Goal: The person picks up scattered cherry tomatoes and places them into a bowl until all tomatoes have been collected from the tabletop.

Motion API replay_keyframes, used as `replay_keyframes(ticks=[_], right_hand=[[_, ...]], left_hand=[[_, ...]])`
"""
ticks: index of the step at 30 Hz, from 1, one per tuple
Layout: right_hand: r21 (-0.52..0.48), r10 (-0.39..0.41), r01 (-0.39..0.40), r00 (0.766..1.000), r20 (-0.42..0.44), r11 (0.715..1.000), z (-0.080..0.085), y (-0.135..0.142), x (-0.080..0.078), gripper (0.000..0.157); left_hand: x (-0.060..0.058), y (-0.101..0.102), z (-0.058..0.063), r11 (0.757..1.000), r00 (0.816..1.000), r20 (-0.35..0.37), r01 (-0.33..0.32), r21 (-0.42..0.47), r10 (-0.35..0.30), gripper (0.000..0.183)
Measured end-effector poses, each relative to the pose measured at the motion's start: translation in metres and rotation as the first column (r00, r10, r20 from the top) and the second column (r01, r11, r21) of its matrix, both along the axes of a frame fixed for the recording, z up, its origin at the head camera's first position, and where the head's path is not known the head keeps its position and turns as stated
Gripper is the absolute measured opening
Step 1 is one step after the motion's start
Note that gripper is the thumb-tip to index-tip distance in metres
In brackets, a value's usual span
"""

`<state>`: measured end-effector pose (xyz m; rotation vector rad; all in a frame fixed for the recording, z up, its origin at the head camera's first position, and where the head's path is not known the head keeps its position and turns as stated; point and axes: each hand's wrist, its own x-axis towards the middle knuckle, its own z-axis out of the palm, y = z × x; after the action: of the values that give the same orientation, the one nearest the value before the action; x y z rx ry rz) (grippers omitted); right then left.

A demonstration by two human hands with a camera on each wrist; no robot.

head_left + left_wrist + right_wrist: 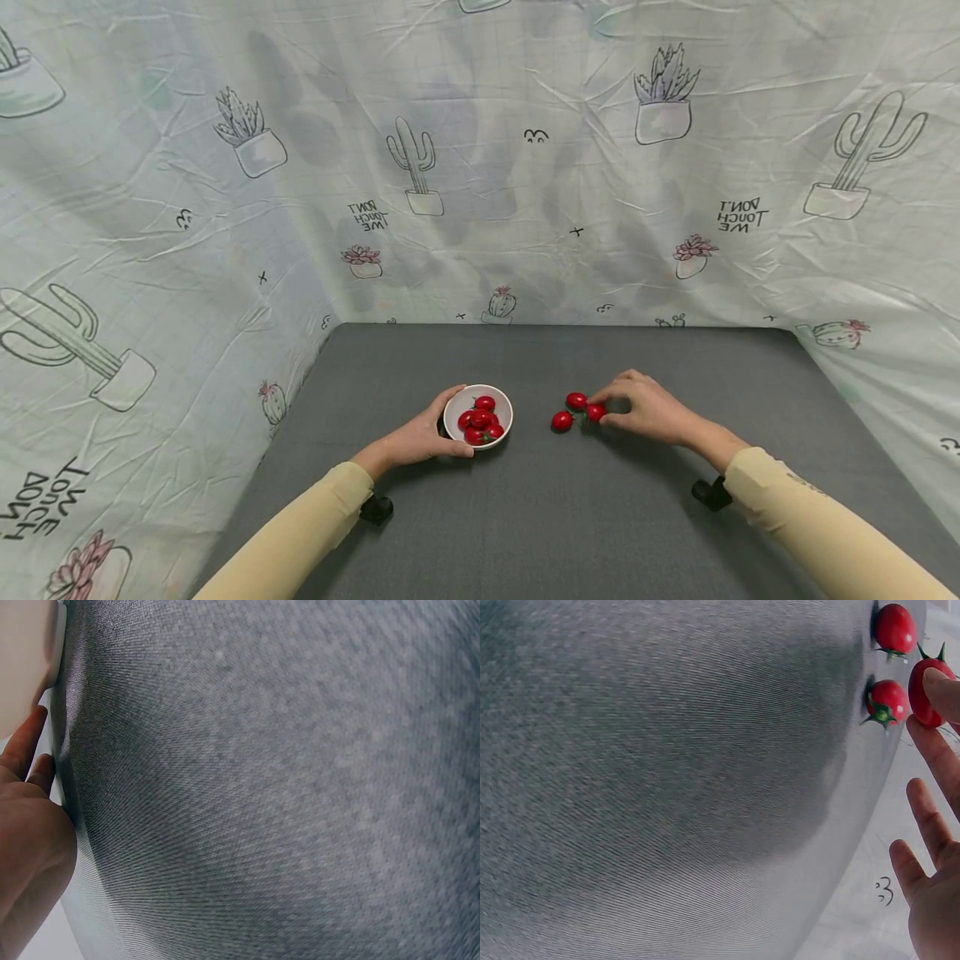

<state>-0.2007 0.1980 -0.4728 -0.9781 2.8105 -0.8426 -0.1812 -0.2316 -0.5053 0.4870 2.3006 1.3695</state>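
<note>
A small white bowl (pixel 505 410) with several red cherry tomatoes (pixel 481 418) in it stands left of the middle in the head view. My left hand (pixel 420 437) holds the bowl from its left side, thumb at the near rim and fingers at the far side. In the left wrist view, fingertips (pixel 34 727) touch the bowl's outer wall (pixel 22 660). My right hand (pixel 651 410) pinches a cherry tomato (pixel 922 696) between thumb and index finger, other fingers spread. Two more cherry tomatoes, one farther back (pixel 576 401) and one nearer (pixel 562 421), lie beside it with green stems.
The things stand on a dark grey cloth-covered table (pixel 525 525). Behind it and on both sides hangs a pale curtain (pixel 480 167) printed with cacti and potted plants. A black wrist mount (pixel 711 493) shows under the right forearm.
</note>
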Motion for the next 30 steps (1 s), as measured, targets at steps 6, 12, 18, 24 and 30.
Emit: replay_keyframes(ticks=[6, 12, 18, 24, 30], right_hand=[[-0.02, -0.009, 0.009, 1.0, -0.019, 1.0, 0.007, -0.002, -0.001, 0.03], [-0.056, -0.012, 0.01, 0.999, -0.033, 0.998, 0.014, -0.006, -0.001, 0.029], [-0.085, -0.014, 0.013, 1.0, -0.01, 0.996, 0.024, -0.014, -0.003, 0.03], [-0.105, 0.003, -0.001, 1.0, 0.015, 0.995, 0.032, -0.021, -0.006, 0.03], [-0.098, -0.005, 0.008, 1.0, 0.028, 0.995, 0.037, -0.028, -0.008, 0.03]], left_hand=[[0.001, -0.001, 0.0, 1.0, 1.0, -0.007, -0.004, -0.005, 0.004, 0.105], [0.001, -0.001, 0.0, 1.0, 1.0, -0.009, -0.006, -0.014, 0.005, 0.105], [0.001, -0.001, 0.0, 1.0, 1.0, -0.006, -0.006, -0.013, 0.006, 0.106], [0.001, 0.0, -0.001, 1.0, 1.0, -0.01, -0.001, -0.013, 0.0, 0.107], [0.001, 0.0, 0.0, 1.0, 1.0, -0.01, -0.001, -0.016, 0.001, 0.106]])
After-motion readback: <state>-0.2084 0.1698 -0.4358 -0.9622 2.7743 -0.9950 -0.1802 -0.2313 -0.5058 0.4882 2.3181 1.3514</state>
